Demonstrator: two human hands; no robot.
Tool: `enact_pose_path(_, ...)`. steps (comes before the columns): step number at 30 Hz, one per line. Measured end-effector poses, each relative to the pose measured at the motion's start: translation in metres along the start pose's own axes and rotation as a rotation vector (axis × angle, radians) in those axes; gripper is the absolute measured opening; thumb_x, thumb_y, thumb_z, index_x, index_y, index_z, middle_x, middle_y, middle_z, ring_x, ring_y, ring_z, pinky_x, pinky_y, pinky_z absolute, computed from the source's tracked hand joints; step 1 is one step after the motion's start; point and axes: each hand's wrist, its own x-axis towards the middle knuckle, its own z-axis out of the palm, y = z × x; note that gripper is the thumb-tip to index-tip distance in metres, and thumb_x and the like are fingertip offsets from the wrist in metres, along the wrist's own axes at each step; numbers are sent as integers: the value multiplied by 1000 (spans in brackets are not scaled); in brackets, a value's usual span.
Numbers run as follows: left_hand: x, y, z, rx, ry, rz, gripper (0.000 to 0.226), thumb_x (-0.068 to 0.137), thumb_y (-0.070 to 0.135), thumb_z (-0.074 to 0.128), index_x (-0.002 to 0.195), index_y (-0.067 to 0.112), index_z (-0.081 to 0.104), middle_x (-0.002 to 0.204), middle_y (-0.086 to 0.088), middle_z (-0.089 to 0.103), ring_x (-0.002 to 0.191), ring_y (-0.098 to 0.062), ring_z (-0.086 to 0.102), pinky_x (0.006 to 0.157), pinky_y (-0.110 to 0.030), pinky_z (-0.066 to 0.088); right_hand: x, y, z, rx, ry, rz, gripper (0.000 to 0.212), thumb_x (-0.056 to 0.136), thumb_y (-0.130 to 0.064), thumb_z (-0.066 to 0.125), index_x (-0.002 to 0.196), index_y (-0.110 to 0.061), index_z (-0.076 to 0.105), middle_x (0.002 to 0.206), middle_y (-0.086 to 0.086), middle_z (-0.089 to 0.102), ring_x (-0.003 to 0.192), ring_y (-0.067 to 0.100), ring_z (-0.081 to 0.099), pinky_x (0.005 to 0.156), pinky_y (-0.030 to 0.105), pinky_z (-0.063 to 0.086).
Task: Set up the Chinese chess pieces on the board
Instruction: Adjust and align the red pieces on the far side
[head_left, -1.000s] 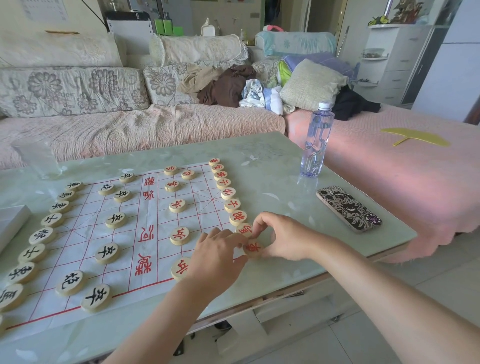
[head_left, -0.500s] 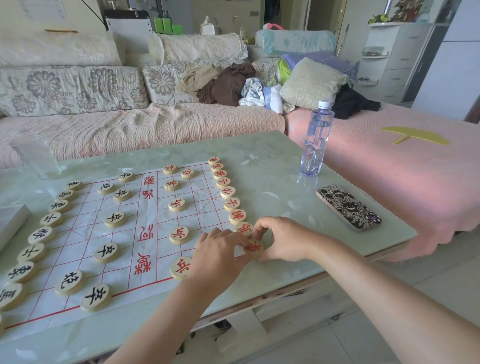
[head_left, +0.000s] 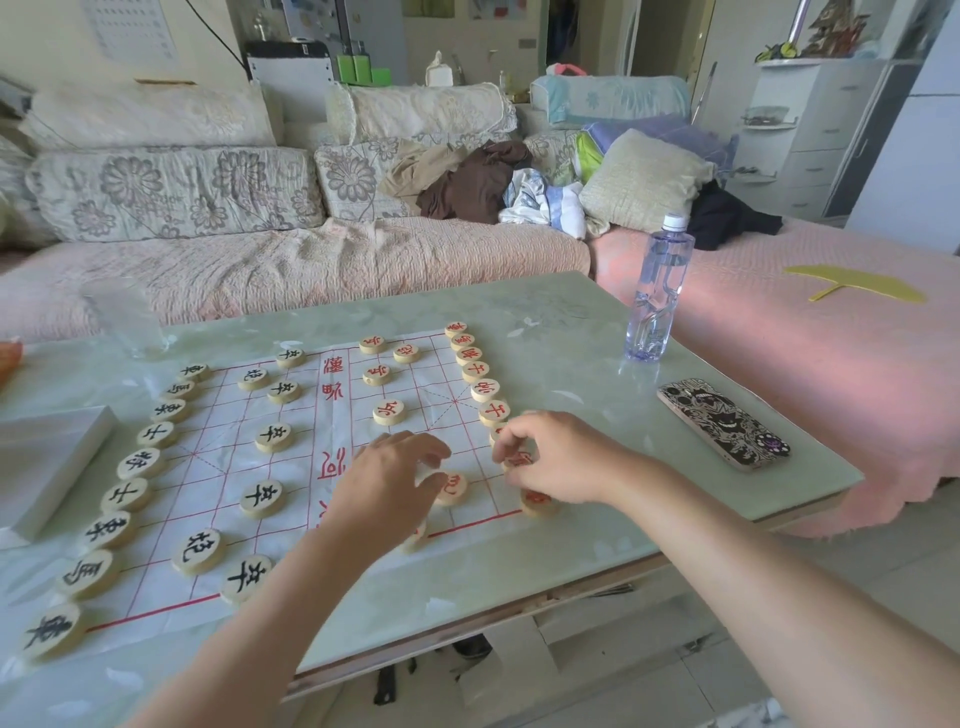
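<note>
Red-lettered piece (head_left: 517, 460) in fingertip grip of right hand (head_left: 558, 460); left hand (head_left: 389, 486) slack, empty, above board (head_left: 210, 480).

Soft daylight is filling the room, and the pink cover (head_left: 831, 364) on my right is glowing brightest. The glossy table (head_left: 571, 332) is throwing back pale glare. My left hand (head_left: 389, 483) is smearing slightly at the fingertips (the red piece (head_left: 517, 460) pinched in my right hand (head_left: 561, 457) is reading soft too). Faint shadows are lying under both. The wide lens is bowing the edges and stretching my forearms.
</note>
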Motion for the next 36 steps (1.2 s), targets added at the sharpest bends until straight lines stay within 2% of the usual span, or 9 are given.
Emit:
enact_pose_path(3,-6,-19,-10,5,-26,-43,23,85,25,64,106,34,64,91,20,58,92,-9,56,83,-28,46,11,-22,10,-85,17,-10,20,85,-28,71,102,-37,68,106,-18,58,98,6,56,84,26,46)
enact_pose_path(7,-12,-30,-14,0,-73,-63,22,85,34,64,106,36,64,94,20,58,93,-8,55,80,-26,46,26,-41,19,-232,-81,-15,43,81,-44,72,123,-38,63,124,-16,58,113,9,57,87,26,44)
enact_pose_path(10,-20,-30,-13,-4,-157,-52,31,78,51,65,107,39,61,97,21,57,89,-5,54,76,-24,44,35,-50,26,-307,-133,57,57,70,-65,72,120,-40,62,112,-16,57,104,12,58,80,28,43)
enact_pose_path(13,-29,-33,-11,44,-192,-9,46,72,61,63,113,41,58,103,21,55,96,-5,52,83,-26,43,42,-50,33,-423,-126,61,56,69,-72,68,113,-37,64,98,-14,53,94,14,54,74,30,39)
enact_pose_path(17,-34,-42,-10,42,-204,-13,52,69,64,67,115,42,57,106,20,55,100,-6,49,86,-28,44,44,-47,38,-377,-189,16,48,78,-65,65,118,-40,62,107,-16,60,98,13,57,77,29,43)
enact_pose_path(22,-39,-47,-12,5,-208,4,64,65,68,66,123,43,52,109,22,54,104,-7,48,90,-30,43,43,-48,45,-337,-245,-20,58,80,-38,61,136,-48,50,127,-18,52,116,13,52,100,32,46)
enact_pose_path(29,-45,-50,-11,1,-191,10,53,73,61,65,122,42,56,109,16,53,104,-9,45,91,-29,41,42,-43,53,-308,-190,-37,44,86,-50,62,129,-42,58,129,-13,52,117,13,53,93,27,41)
enact_pose_path(33,-45,-48,-10,7,-164,3,61,69,68,63,124,43,51,110,18,51,105,-8,44,89,-28,40,43,-42,51,-279,-227,-38,58,81,-35,69,137,-40,54,131,-16,50,119,10,52,90,22,43)
enact_pose_path(36,-46,-51,-14,-41,-202,27,54,76,60,63,126,40,52,110,20,51,105,-6,45,92,-26,41,44,-39,52,-268,-204,-43,57,80,-47,67,135,-40,55,131,-16,51,120,10,52,95,24,43)
